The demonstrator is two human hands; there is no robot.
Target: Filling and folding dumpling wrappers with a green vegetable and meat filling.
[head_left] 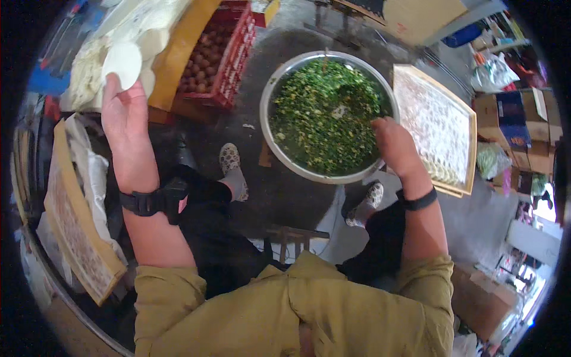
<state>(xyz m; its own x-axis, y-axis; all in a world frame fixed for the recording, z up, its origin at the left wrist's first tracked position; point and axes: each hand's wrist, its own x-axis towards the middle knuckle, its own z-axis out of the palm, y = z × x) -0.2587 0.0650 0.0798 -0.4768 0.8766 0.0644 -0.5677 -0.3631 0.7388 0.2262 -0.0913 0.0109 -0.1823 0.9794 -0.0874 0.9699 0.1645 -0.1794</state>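
Note:
My left hand is raised at the upper left and pinches a round white dough wrapper between thumb and fingers. More dough wrappers lie just beyond it. A wide metal basin of chopped green filling stands on a support in front of me. Over the basin's right rim is my right hand, its fingers curled; whether they grip anything is hidden. Right of that hand, a wooden-framed tray carries a floured white surface with a row of dumplings along its near end.
A red plastic crate of round brown items stands between the wrappers and the basin. Another floured wooden-framed tray leans at the left. A small wooden stool is below me. Cardboard boxes and plastic bags line the right side.

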